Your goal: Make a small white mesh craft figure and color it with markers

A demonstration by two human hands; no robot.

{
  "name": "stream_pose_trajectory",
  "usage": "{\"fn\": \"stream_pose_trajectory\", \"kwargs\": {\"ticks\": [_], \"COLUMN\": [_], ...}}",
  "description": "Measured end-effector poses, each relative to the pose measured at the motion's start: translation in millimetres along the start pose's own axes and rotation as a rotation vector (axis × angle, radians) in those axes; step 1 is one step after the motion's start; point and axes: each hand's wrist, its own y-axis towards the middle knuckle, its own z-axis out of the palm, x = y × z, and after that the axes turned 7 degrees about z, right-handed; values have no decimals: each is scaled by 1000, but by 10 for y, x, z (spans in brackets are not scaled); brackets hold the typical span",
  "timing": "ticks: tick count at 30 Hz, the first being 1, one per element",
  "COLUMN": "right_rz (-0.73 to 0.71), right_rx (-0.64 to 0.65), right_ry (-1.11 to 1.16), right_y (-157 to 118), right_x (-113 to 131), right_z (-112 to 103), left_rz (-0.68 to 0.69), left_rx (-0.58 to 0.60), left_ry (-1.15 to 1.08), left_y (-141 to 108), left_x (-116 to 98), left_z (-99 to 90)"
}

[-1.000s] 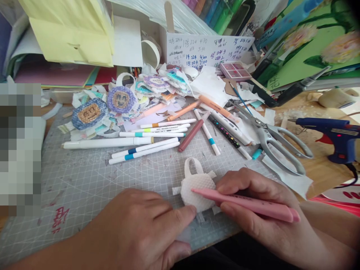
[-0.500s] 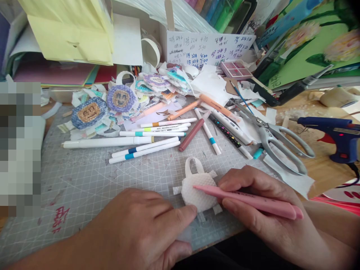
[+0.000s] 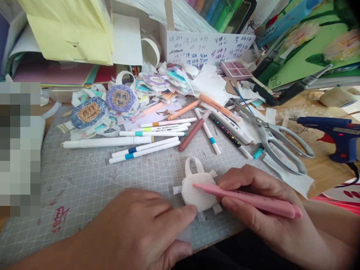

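Observation:
A white textured oval piece [image 3: 198,193] with a loop on top and small tabs around its edge lies on the grey cutting mat [image 3: 92,176]. My left hand [image 3: 149,225] rests at its lower left, the index fingertip pressing on its edge and the other fingers curled under. My right hand [image 3: 261,202] is closed around a pink marker [image 3: 258,200], whose tip meets the white surface near the middle. No coloured mark can be made out there.
Several pens [image 3: 146,146] lie beyond the white piece. Grey scissors [image 3: 270,135] and a blue glue gun [image 3: 337,135] are at the right. Coloured pieces with faces [image 3: 120,98] are heaped at the back left, near a yellow paper bag [image 3: 70,30].
The pink marker has shifted very slightly within the same spot on the white piece. My left hand has stayed where it was.

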Motion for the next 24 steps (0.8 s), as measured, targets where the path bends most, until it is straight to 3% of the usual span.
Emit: {"fn": "stream_pose_trajectory", "kwargs": {"ticks": [24], "right_rz": [72], "right_rx": [-59], "right_ry": [56], "right_y": [-13], "right_x": [29], "right_z": [19], "left_rz": [-3], "left_rx": [29], "left_ry": [-12], "left_y": [14], "left_x": [3], "left_z": [-14]}}
